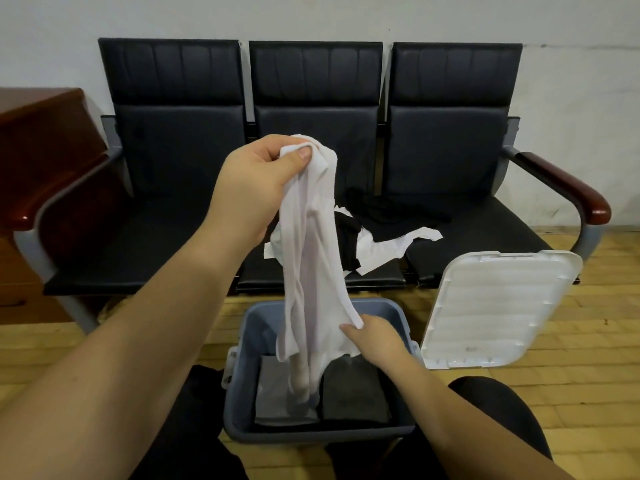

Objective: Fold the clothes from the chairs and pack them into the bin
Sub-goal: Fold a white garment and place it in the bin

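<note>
While the left hand [256,178] is raised, thumb and curled fingers pinching the top of a thin white shirt [311,258], the right hand [375,336] pinches its lower edge. It hangs limp over a grey plastic bin [403,320] holding folded dark clothes [353,393].

A thin white garment [313,244] is being held up above the grey-blue bin [403,323], its lower end hanging into it. Dark folded clothes [353,393] are lying flat on the bin's bottom. Black and white clothes [384,237] are lying crumpled on the chairs [311,98] behind the bin.
</note>
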`<move>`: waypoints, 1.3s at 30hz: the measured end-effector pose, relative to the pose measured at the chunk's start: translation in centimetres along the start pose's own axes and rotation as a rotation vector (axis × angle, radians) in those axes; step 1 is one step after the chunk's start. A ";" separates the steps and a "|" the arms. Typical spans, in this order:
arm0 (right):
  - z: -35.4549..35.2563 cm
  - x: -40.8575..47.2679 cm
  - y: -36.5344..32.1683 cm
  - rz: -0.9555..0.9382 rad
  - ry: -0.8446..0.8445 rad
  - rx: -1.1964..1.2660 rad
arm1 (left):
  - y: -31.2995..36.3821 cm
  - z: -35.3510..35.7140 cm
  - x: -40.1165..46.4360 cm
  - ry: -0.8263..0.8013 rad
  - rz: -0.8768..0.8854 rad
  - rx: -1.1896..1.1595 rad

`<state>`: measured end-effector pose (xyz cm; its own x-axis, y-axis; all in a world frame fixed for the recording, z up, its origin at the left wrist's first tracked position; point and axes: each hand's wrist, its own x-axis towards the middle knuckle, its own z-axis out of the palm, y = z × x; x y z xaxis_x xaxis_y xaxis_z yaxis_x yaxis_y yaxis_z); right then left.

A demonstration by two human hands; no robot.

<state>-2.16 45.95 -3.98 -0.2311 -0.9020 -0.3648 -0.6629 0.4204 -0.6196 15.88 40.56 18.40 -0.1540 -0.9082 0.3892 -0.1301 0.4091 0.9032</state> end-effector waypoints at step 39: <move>-2.9 -3.9 -1.9 -0.377 -0.361 1.290 | -6.3 4.6 -2.5 -0.247 -0.471 -0.437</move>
<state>-2.05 48.42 0.67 0.1385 -0.9880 -0.0691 0.5197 0.1318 -0.8441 12.57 40.68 10.93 -0.4034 -0.9124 -0.0688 0.1609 -0.1448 0.9763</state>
